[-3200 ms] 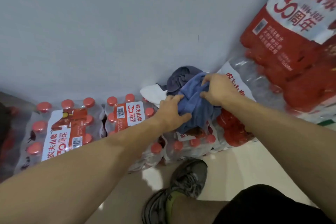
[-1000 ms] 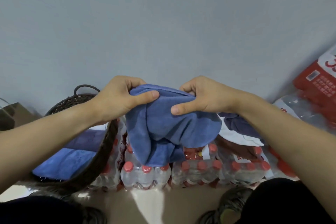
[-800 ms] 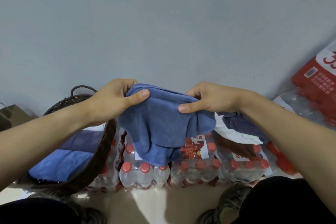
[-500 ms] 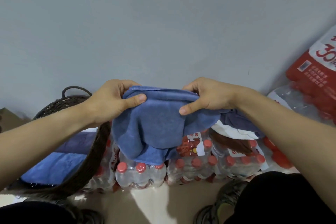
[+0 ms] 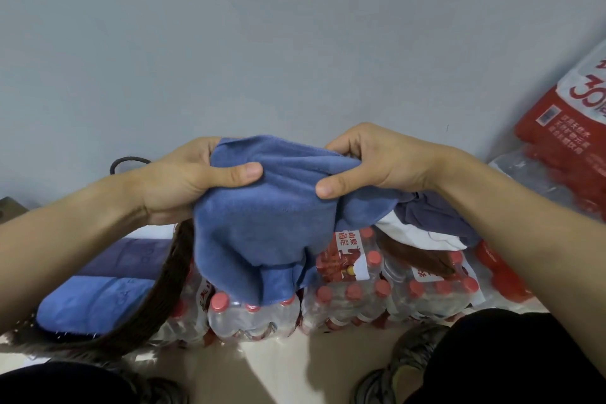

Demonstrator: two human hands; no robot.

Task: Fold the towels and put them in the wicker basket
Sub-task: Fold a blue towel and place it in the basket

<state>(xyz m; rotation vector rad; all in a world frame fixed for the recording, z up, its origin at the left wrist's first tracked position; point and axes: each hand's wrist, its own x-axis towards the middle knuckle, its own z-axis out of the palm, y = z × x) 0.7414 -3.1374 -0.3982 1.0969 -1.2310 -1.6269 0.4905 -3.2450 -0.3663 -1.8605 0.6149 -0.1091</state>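
Note:
I hold a crumpled blue towel (image 5: 262,226) up in front of me by its top edge. My left hand (image 5: 183,184) grips its left part, thumb across the cloth. My right hand (image 5: 370,167) pinches its right part. The towel's lower folds hang over the water bottles. The dark wicker basket (image 5: 157,298) stands at the lower left; a folded blue towel (image 5: 91,302) and a folded purple-grey towel (image 5: 131,256) lie inside it. More unfolded towels, a dark grey-blue one (image 5: 436,220), a white one (image 5: 413,236) and a brown one (image 5: 416,256), lie on the bottles under my right forearm.
Shrink-wrapped packs of red-capped water bottles (image 5: 354,302) line the foot of the grey wall (image 5: 262,43). A taller stack of packs (image 5: 564,128) rises at the right. My shoe (image 5: 406,361) and dark shorts are on the pale floor (image 5: 295,374) below.
I lifted the blue towel off the pile at the right and brought it to the middle, beside the basket. Over the last second my hands have drawn closer together along its top edge.

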